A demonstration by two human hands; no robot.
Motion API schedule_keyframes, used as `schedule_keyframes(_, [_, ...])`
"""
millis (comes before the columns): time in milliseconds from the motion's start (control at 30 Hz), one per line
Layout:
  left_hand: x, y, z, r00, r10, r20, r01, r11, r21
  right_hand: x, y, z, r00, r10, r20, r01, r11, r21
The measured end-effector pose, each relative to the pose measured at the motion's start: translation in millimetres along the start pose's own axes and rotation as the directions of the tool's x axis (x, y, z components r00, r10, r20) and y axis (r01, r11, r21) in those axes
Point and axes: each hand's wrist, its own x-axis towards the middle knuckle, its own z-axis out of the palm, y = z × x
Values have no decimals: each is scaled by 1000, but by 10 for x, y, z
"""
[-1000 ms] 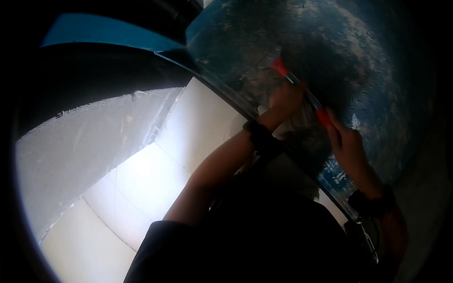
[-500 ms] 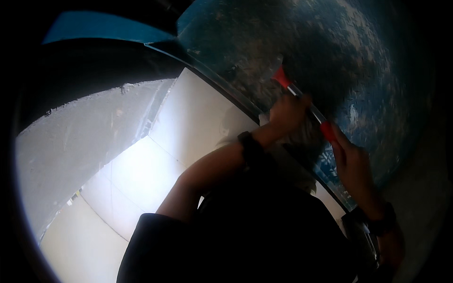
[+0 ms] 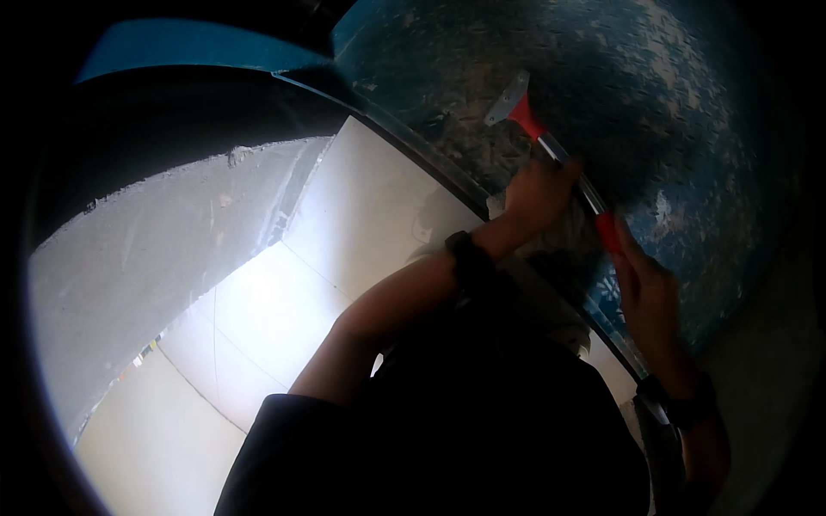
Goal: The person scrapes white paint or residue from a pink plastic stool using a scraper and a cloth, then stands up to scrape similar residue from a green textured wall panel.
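Note:
A long-handled scraper (image 3: 525, 115) with a red neck, a shiny metal shaft, a red grip and a flat metal blade slants across the upper right. My left hand (image 3: 542, 193) is closed around its shaft below the neck. Farther back, my right hand (image 3: 651, 288) wraps round the red grip. Beneath the tool spreads a worn blue-green surface (image 3: 680, 129) with a raised tread pattern and dark, scuffed patches. The blade's flat face shows above a brownish patch; whether it touches the surface I cannot tell.
A dark edge strip (image 3: 422, 163) borders the worn surface. To the left lie pale floor tiles (image 3: 249, 318), brightly lit, and a grey slab (image 3: 146, 249) with a rough edge. A blue panel (image 3: 198, 45) sits at the upper left. Deep shadow covers the far right.
The scraper's blade has moved a little farther from me and now shows its flat face. Both hands keep their hold, and the whole view has shifted slightly.

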Motion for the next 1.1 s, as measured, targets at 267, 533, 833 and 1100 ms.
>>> schedule_keyframes(267, [73,18,-83,999,13,-30,-13,1000,-2,199,-98,-141,986,123,113,-127,991,35])
schedule_keyframes(533, [208,-45,6,1000,-23,14,21,993,116,161,-2,-157,970,198,141,-204,979,28])
schedule_keyframes(833, [76,-28,-74,1000,-4,-4,5,985,170,78,-17,61,988,151,29,-153,985,82])
schedule_keyframes(1100, [284,-79,-93,990,-97,100,24,827,561,253,-99,190,989,105,-101,-70,951,300])
